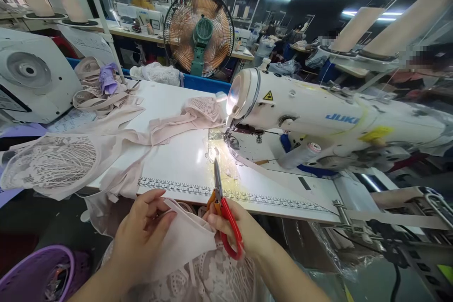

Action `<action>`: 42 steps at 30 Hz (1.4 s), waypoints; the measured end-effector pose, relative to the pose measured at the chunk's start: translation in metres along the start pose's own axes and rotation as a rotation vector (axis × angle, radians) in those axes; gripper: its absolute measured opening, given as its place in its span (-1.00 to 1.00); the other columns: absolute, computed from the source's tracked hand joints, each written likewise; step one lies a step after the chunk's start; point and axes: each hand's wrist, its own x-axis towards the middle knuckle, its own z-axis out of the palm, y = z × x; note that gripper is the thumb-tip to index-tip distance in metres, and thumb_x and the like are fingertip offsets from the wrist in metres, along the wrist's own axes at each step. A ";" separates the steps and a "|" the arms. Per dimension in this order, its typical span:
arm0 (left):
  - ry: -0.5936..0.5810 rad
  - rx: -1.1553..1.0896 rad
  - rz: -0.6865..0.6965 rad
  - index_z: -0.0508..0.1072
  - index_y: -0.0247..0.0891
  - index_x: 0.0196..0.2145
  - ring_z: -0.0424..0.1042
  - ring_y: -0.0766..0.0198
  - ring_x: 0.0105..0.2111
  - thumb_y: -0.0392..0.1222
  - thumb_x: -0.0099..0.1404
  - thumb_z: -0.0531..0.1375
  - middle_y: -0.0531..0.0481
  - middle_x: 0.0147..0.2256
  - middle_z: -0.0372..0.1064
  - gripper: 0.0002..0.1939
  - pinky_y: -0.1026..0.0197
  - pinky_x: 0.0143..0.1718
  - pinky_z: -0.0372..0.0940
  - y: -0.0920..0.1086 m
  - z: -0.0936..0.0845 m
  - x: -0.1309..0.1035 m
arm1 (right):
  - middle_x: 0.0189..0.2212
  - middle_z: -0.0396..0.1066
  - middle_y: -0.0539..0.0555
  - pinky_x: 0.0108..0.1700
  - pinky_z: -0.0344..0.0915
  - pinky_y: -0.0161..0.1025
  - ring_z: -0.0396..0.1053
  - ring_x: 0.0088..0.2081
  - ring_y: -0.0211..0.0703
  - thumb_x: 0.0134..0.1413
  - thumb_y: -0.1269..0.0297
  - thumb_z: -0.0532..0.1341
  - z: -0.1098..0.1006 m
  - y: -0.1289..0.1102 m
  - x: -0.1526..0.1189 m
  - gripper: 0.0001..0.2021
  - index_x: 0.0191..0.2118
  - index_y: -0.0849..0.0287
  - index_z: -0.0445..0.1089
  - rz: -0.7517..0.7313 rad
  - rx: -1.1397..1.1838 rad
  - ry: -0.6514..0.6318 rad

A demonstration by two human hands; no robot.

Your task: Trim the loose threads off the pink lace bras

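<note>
My left hand pinches the top edge of a pale pink fabric piece in front of the table edge. In my right hand is a pair of scissors with red and orange handles, blades pointing up and away over the table. The fingers of that hand also lie against the right side of the fabric. Below, pink lace fabric hangs toward my lap. A lace bra cup lies on the left, joined to pink straps and bands that run across the table toward the sewing machine needle.
A white sewing machine with a lit needle area stands at the right of the white table. A printed ruler follows its front edge. Beyond are a large fan and thread cones. A purple basket sits low left.
</note>
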 end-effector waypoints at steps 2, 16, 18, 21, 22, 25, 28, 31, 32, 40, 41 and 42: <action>0.015 0.009 0.019 0.31 -0.12 -0.07 0.46 0.33 -0.46 -0.09 0.19 0.18 0.14 -0.45 0.42 -0.67 0.36 -0.51 0.33 0.004 0.002 -0.003 | -0.53 0.27 -0.06 -0.53 0.15 -0.38 0.20 -0.55 -0.36 -0.25 0.04 0.41 -0.002 -0.009 0.003 -0.57 -0.45 0.18 0.19 0.061 -0.009 -0.075; -0.073 -0.024 0.247 0.36 -0.01 -0.06 0.54 0.36 -0.42 -0.19 0.23 0.18 0.16 -0.38 0.48 -0.69 0.44 -0.39 0.42 0.005 0.013 -0.009 | -0.62 0.13 -0.17 -0.54 0.05 -0.41 0.08 -0.56 -0.37 -0.32 0.54 0.23 0.007 -0.026 0.014 -0.75 -0.47 0.16 0.16 0.163 -0.351 -0.077; -0.065 -0.035 0.198 0.37 -0.01 -0.07 0.52 0.38 -0.44 -0.19 0.23 0.17 0.17 -0.39 0.45 -0.71 0.43 -0.38 0.41 0.010 0.012 -0.010 | -0.61 0.15 -0.16 -0.52 0.08 -0.40 0.10 -0.55 -0.37 -0.23 0.46 0.27 0.006 -0.032 0.011 -0.78 -0.45 0.17 0.18 0.148 -0.318 -0.071; -0.058 -0.084 0.120 0.37 -0.02 -0.10 0.49 0.40 -0.43 -0.20 0.20 0.16 0.20 -0.41 0.43 -0.72 0.42 -0.37 0.39 0.017 0.014 -0.011 | -0.63 0.17 -0.16 -0.55 0.07 -0.40 0.12 -0.58 -0.36 -0.28 0.47 0.28 0.001 -0.036 0.012 -0.77 -0.47 0.16 0.19 0.148 -0.404 -0.118; -0.057 -0.095 0.100 0.37 -0.04 -0.10 0.49 0.39 -0.42 -0.20 0.20 0.16 0.19 -0.41 0.43 -0.72 0.40 -0.36 0.38 0.019 0.014 -0.012 | -0.63 0.18 -0.17 -0.56 0.07 -0.41 0.14 -0.58 -0.35 -0.31 0.49 0.27 0.000 -0.036 0.014 -0.77 -0.48 0.15 0.19 0.151 -0.452 -0.136; -0.060 -0.086 0.043 0.37 -0.09 -0.11 0.50 0.33 -0.40 -0.15 0.19 0.16 0.15 -0.41 0.46 -0.73 0.35 -0.36 0.38 0.020 0.014 -0.014 | -0.63 0.19 -0.17 -0.54 0.11 -0.40 0.17 -0.57 -0.33 -0.33 0.50 0.25 -0.001 -0.031 0.019 -0.77 -0.48 0.15 0.20 0.145 -0.522 -0.153; -0.053 -0.038 -0.006 0.36 -0.10 -0.10 0.52 0.29 -0.37 -0.08 0.17 0.18 0.12 -0.40 0.48 -0.68 0.33 -0.37 0.37 0.019 0.011 -0.014 | -0.64 0.19 -0.15 -0.52 0.13 -0.38 0.18 -0.56 -0.31 -0.30 0.51 0.23 0.002 -0.027 0.021 -0.80 -0.49 0.15 0.20 0.200 -0.510 -0.205; -0.046 -0.023 -0.001 0.36 -0.06 -0.10 0.52 0.31 -0.37 -0.04 0.17 0.19 0.15 -0.40 0.48 -0.68 0.36 -0.36 0.37 0.017 0.008 -0.013 | -0.61 0.20 -0.14 -0.51 0.12 -0.38 0.17 -0.54 -0.31 -0.28 0.53 0.22 0.005 -0.030 0.020 -0.80 -0.47 0.16 0.21 0.257 -0.528 -0.268; -0.046 -0.027 0.015 0.36 -0.05 -0.11 0.51 0.32 -0.38 -0.04 0.17 0.19 0.16 -0.39 0.48 -0.69 0.36 -0.35 0.37 0.017 0.008 -0.013 | -0.59 0.20 -0.13 -0.51 0.12 -0.38 0.17 -0.53 -0.31 -0.27 0.52 0.23 0.006 -0.033 0.019 -0.79 -0.47 0.16 0.20 0.253 -0.561 -0.270; -0.010 -0.115 -0.066 0.37 -0.07 -0.12 0.48 0.35 -0.43 0.09 0.12 0.27 0.13 -0.37 0.49 -0.60 0.42 -0.41 0.35 0.020 0.010 -0.010 | -0.58 0.15 -0.12 -0.49 0.07 -0.36 0.13 -0.50 -0.30 -0.26 0.44 0.30 0.003 -0.048 0.017 -0.71 -0.51 0.14 0.11 0.092 -0.801 -0.087; -0.010 -0.148 -0.106 0.37 -0.08 -0.13 0.48 0.35 -0.44 0.10 0.09 0.28 0.13 -0.38 0.49 -0.58 0.43 -0.42 0.36 0.023 0.010 -0.009 | -0.58 0.14 -0.13 -0.49 0.08 -0.37 0.13 -0.50 -0.31 -0.27 0.44 0.30 0.001 -0.047 0.016 -0.72 -0.49 0.14 0.12 0.085 -0.706 -0.091; -0.010 -0.180 -0.141 0.37 -0.09 -0.14 0.48 0.35 -0.45 0.11 0.06 0.30 0.12 -0.40 0.49 -0.56 0.43 -0.43 0.36 0.026 0.010 -0.007 | -0.59 0.15 -0.14 -0.50 0.08 -0.38 0.12 -0.52 -0.32 -0.28 0.44 0.30 0.000 -0.045 0.014 -0.73 -0.47 0.14 0.15 0.086 -0.581 -0.100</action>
